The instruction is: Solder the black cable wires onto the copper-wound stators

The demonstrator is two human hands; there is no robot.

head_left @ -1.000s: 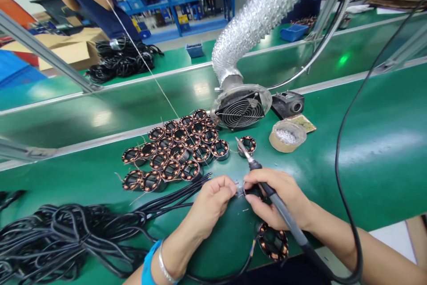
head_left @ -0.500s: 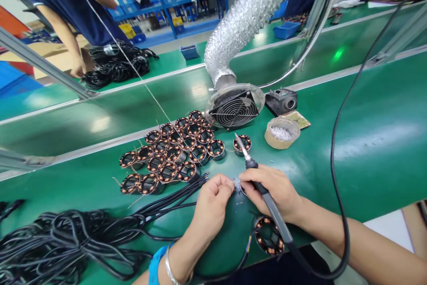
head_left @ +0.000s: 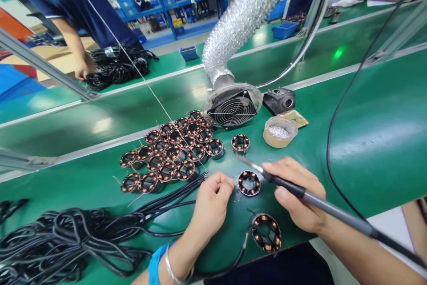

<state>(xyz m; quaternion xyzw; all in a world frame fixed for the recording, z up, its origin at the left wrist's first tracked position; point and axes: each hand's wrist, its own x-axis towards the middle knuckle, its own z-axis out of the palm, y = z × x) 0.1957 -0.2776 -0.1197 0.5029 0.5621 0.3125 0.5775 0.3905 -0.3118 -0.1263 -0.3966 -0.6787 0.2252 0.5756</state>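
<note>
My right hand (head_left: pixel 296 191) is closed round the soldering iron (head_left: pixel 290 186), whose blurred tip points left above a copper-wound ring (head_left: pixel 249 183) on the green table. At that ring's left side, my left hand (head_left: pixel 215 196) pinches something too small to make out, near thin wire ends. Another wound ring (head_left: pixel 266 232) with a black cable joined to it lies closer to the table's front edge. A single ring (head_left: pixel 240 143) sits farther back.
Many wound rings (head_left: pixel 173 152) stand in rows at the centre left. Black cables (head_left: pixel 76 240) lie coiled at front left. Behind are a fume fan (head_left: pixel 232 109), a round tub (head_left: pixel 279 132) and an iron holder (head_left: pixel 279 100). A person (head_left: pixel 71 47) stands across the table.
My right hand has moved right and its fingers have come off the near ring, which now shows whole. The iron has swung to a flatter angle. My left hand has hardly moved.
</note>
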